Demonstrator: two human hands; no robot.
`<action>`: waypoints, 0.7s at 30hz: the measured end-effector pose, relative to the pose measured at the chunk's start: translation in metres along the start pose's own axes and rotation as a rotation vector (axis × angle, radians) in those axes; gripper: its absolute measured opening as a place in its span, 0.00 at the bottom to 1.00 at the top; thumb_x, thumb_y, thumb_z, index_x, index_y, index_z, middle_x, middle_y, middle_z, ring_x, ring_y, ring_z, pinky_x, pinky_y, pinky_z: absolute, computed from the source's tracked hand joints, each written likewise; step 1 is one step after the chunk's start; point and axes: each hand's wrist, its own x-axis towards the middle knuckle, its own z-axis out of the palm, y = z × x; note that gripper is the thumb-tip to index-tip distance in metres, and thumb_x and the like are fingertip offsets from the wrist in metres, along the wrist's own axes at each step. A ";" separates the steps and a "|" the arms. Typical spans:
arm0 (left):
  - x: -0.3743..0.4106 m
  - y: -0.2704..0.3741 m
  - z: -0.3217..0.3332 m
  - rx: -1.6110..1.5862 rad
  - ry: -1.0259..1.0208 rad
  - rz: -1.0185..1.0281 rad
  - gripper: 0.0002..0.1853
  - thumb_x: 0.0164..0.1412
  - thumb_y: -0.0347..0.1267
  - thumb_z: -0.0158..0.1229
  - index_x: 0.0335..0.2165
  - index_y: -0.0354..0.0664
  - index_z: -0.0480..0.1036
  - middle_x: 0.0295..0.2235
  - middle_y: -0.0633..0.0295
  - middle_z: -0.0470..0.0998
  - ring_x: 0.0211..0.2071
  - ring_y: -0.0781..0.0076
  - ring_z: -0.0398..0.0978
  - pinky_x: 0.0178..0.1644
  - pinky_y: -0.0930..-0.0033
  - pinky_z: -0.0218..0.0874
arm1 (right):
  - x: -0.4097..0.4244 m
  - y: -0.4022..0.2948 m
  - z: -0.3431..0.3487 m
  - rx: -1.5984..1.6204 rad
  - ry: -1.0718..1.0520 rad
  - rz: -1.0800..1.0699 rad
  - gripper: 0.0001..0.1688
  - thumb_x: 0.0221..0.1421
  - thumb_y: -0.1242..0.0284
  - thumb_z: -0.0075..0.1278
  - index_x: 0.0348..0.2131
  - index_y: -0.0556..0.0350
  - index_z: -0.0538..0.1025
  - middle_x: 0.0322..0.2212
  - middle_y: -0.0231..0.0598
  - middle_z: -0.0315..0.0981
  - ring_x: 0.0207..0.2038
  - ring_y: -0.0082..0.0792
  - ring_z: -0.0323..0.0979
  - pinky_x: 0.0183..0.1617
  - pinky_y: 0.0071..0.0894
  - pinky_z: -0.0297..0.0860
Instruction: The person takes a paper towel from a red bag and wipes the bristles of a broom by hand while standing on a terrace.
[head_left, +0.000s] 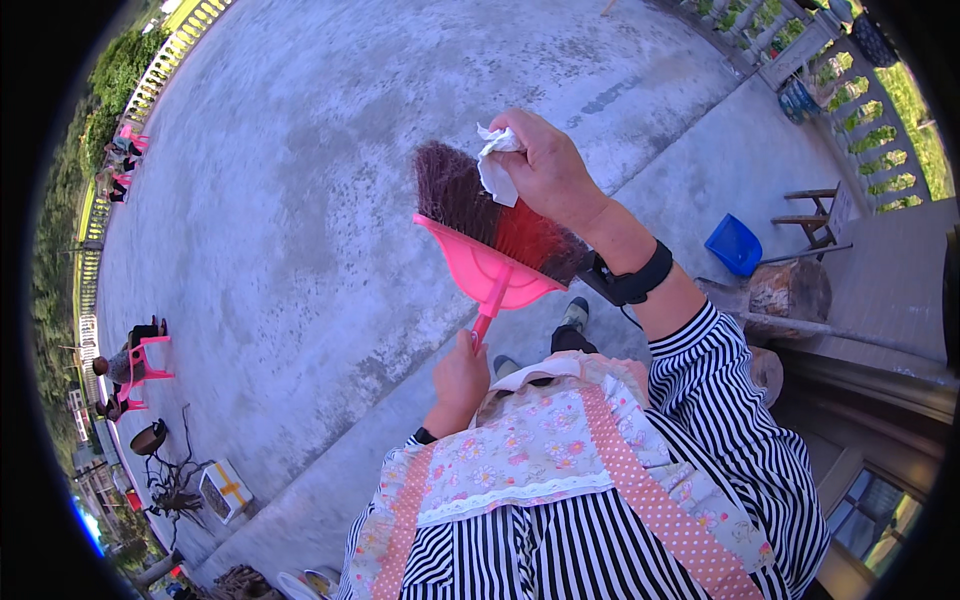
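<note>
My left hand (459, 381) grips the handle of a broom, whose pink plastic head (480, 274) points up and away from me. Dark purple-brown bristles (454, 187) fan out from the head, with a red patch (529, 232) in their middle. In my right hand (551, 169) is a crumpled white tissue (497, 176), pinched between thumb and fingers. That hand is over the bristles; whether the tissue touches them I cannot tell. Part of the bristles is hidden behind the tissue and my right hand.
A blue dustpan (735, 245) lies at right, near a wooden stool (814, 217) and a cut log (791, 289). Seated people (124, 371) are at far left on pink chairs (154, 360). A white box (225, 491) and dry branches (176, 487) stand lower left. A balustrade (877, 135) edges the concrete floor (300, 225).
</note>
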 end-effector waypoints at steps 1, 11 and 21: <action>0.000 0.001 0.000 0.001 0.000 0.004 0.13 0.57 0.38 0.53 0.35 0.42 0.61 0.20 0.47 0.74 0.23 0.43 0.73 0.25 0.46 0.61 | -0.002 -0.003 0.007 -0.028 -0.006 -0.052 0.15 0.46 0.82 0.50 0.38 0.57 0.69 0.31 0.45 0.70 0.35 0.49 0.70 0.38 0.37 0.67; -0.007 0.024 -0.006 0.046 -0.115 -0.069 0.12 0.57 0.38 0.52 0.35 0.44 0.62 0.25 0.48 0.76 0.27 0.45 0.75 0.28 0.47 0.63 | -0.018 0.019 0.050 -0.243 -0.109 -0.067 0.11 0.44 0.79 0.51 0.32 0.57 0.68 0.31 0.49 0.67 0.36 0.53 0.69 0.38 0.45 0.67; -0.030 -0.005 -0.002 -0.026 -0.081 -0.160 0.12 0.57 0.37 0.52 0.35 0.42 0.61 0.23 0.46 0.75 0.26 0.42 0.74 0.28 0.45 0.62 | -0.005 0.024 0.033 -0.074 0.073 -0.032 0.13 0.44 0.77 0.53 0.33 0.57 0.70 0.30 0.48 0.69 0.34 0.51 0.69 0.36 0.44 0.67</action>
